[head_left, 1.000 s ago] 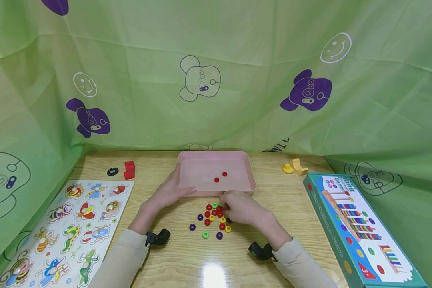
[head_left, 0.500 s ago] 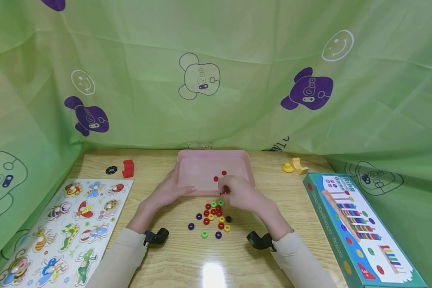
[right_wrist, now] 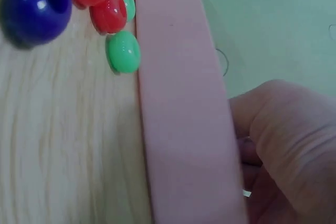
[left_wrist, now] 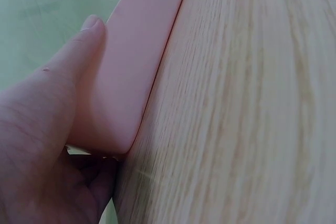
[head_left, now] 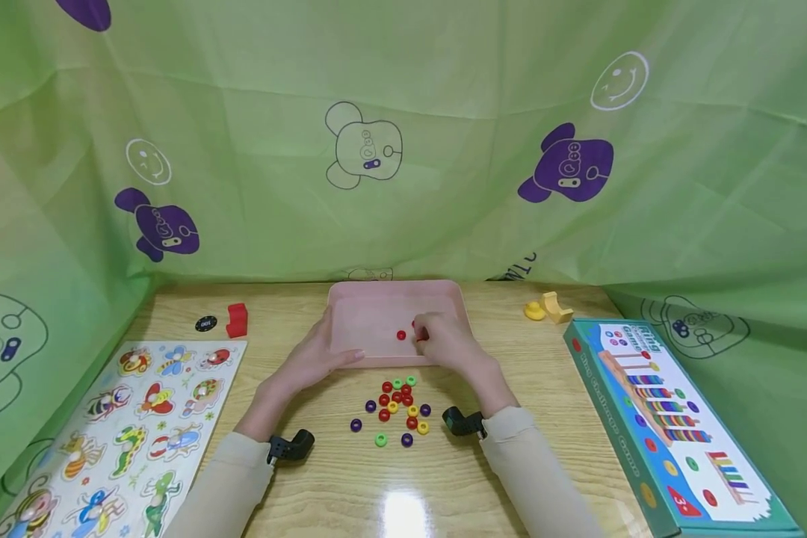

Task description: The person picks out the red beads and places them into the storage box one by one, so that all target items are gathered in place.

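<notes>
A shallow pink tray stands at the back of the table. My left hand grips its near left corner, thumb along the front wall and fingers round the side. Over the tray's right part, my right hand pinches a small red bead low inside it. A loose red bead lies on the tray floor, and another shows partly behind the right fingers. In the right wrist view the wall hides the right fingertips. Before the tray lies a cluster of ring-shaped beads: red, yellow, green and purple.
An insect puzzle board lies at left, with a black chip and a red block behind it. A ring game box lies at right, near a yellow duck and a yellow arched block. Green cloth surrounds the table.
My right hand has lifted a red bead from the cluster and carried it up over the tray's front wall to inside. My left hand keeps its grip on the tray.
</notes>
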A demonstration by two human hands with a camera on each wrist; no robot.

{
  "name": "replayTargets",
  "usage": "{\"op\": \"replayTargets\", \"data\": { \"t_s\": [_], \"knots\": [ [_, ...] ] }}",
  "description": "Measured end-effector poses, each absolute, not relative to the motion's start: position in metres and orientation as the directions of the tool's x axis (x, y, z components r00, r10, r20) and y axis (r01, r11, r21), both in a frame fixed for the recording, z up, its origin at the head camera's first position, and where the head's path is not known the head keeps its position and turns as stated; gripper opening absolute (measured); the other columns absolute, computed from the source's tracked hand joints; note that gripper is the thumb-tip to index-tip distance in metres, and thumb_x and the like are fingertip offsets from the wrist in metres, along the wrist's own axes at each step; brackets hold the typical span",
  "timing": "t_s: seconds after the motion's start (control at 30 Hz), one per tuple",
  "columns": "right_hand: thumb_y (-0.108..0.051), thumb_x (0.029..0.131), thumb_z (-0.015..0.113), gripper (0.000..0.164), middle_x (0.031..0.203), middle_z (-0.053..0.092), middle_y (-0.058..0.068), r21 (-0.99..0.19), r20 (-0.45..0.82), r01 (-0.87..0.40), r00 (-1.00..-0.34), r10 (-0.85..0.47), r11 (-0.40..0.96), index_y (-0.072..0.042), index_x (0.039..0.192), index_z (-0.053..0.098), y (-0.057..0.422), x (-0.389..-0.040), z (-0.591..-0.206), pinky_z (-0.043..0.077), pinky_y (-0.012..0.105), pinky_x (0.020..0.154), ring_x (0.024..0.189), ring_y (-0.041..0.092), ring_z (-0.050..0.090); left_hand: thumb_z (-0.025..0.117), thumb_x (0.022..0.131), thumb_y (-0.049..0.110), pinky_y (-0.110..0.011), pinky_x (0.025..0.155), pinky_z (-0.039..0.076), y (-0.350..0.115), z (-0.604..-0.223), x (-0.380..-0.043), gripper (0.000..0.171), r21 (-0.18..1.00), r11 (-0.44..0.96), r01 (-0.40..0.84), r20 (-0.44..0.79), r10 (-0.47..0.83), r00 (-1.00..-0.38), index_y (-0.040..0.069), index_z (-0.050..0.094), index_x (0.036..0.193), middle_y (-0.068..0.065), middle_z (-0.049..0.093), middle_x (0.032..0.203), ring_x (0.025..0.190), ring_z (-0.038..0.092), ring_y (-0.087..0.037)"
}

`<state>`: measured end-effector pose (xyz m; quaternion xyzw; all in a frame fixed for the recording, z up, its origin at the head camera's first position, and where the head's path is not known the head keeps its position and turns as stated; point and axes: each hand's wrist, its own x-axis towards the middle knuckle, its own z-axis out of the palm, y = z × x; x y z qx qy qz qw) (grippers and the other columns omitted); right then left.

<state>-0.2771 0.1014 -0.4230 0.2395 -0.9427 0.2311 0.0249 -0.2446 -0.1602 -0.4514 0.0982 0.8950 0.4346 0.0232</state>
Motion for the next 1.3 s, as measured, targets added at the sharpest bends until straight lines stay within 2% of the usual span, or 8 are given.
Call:
{"op": "replayTargets", "data": {
  "t_s": [0.23, 0.53, 0.7, 0.9, 1.0, 1.13, 1.3],
  "knots": [
    [0.001, 0.071, 0.062, 0.016, 0.067, 0.056, -0.004, -0.407, 0.169, -0.429, -0.903, -0.396, 0.806, -0.015, 0.068, 0.060, 0.095, -0.287, -0.431, 0.039, 0.024, 0.056, 0.065, 0.013, 0.049, 0.070, 0.074, 0.054, -0.055, 0.112, 0.022, -0.161, -0.453, -0.246, 0.115, 0.787, 0.596, 0.158, 0.047, 0.197, -0.979, 0.022, -0.010, 0.149, -0.007, 0.004, 0.158, 0.144, 0.014, -0.030],
    [-0.005, 0.078, 0.063, 0.009, 0.074, 0.058, -0.003, -0.396, 0.166, -0.374, -0.927, -0.336, 0.838, -0.014, 0.077, 0.064, 0.091, -0.288, -0.430, 0.041, 0.024, 0.059, 0.069, 0.013, 0.050, 0.069, 0.074, 0.055, -0.054, 0.113, 0.020, -0.162, -0.451, -0.244, 0.114, 0.784, 0.601, 0.157, 0.046, 0.197, -0.979, 0.022, -0.011, 0.149, -0.007, 0.003, 0.158, 0.144, 0.013, -0.030],
    [-0.009, 0.079, 0.064, 0.007, 0.079, 0.061, -0.002, -0.415, 0.148, -0.395, -0.918, -0.367, 0.820, -0.013, 0.083, 0.067, 0.094, -0.280, -0.417, 0.042, 0.025, 0.062, 0.072, 0.013, 0.051, 0.070, 0.074, 0.053, -0.054, 0.112, 0.022, -0.162, -0.453, -0.244, 0.113, 0.794, 0.583, 0.171, 0.058, 0.206, -0.977, 0.028, -0.012, 0.147, -0.007, 0.005, 0.158, 0.144, 0.015, -0.028],
    [-0.011, 0.083, 0.066, 0.007, 0.079, 0.063, 0.002, -0.490, 0.124, -0.450, -0.884, -0.451, 0.747, -0.008, 0.088, 0.068, 0.101, -0.270, -0.402, 0.042, 0.025, 0.061, 0.070, 0.013, 0.050, 0.070, 0.074, 0.053, -0.055, 0.112, 0.022, -0.161, -0.455, -0.246, 0.114, 0.798, 0.577, 0.175, 0.065, 0.206, -0.976, 0.023, -0.011, 0.149, -0.006, 0.004, 0.158, 0.144, 0.013, -0.029],
    [-0.013, 0.084, 0.066, 0.011, 0.077, 0.061, 0.002, -0.508, 0.087, -0.438, -0.883, -0.462, 0.742, -0.006, 0.092, 0.068, 0.106, -0.263, -0.396, 0.042, 0.026, 0.058, 0.068, 0.014, 0.050, 0.070, 0.074, 0.055, -0.055, 0.113, 0.021, -0.162, -0.455, -0.246, 0.115, 0.791, 0.589, 0.165, 0.057, 0.197, -0.979, 0.021, -0.010, 0.149, -0.006, 0.003, 0.158, 0.144, 0.012, -0.029],
    [-0.016, 0.084, 0.066, 0.014, 0.077, 0.058, -0.003, -0.487, 0.071, -0.434, -0.884, -0.461, 0.758, -0.008, 0.096, 0.069, 0.112, -0.253, -0.392, 0.044, 0.025, 0.057, 0.067, 0.012, 0.050, 0.069, 0.073, 0.056, -0.054, 0.113, 0.020, -0.162, -0.454, -0.245, 0.115, 0.787, 0.597, 0.156, 0.049, 0.191, -0.980, 0.020, -0.009, 0.149, -0.005, 0.003, 0.158, 0.144, 0.011, -0.029],
    [-0.012, 0.085, 0.064, 0.013, 0.079, 0.060, -0.006, -0.458, 0.080, -0.482, -0.859, -0.506, 0.747, -0.009, 0.097, 0.069, 0.116, -0.242, -0.392, 0.046, 0.023, 0.062, 0.071, 0.008, 0.052, 0.069, 0.073, 0.057, -0.054, 0.113, 0.020, -0.162, -0.453, -0.245, 0.115, 0.789, 0.596, 0.151, 0.043, 0.191, -0.981, 0.021, -0.009, 0.149, -0.005, 0.003, 0.158, 0.144, 0.013, -0.029]
  ]
}}
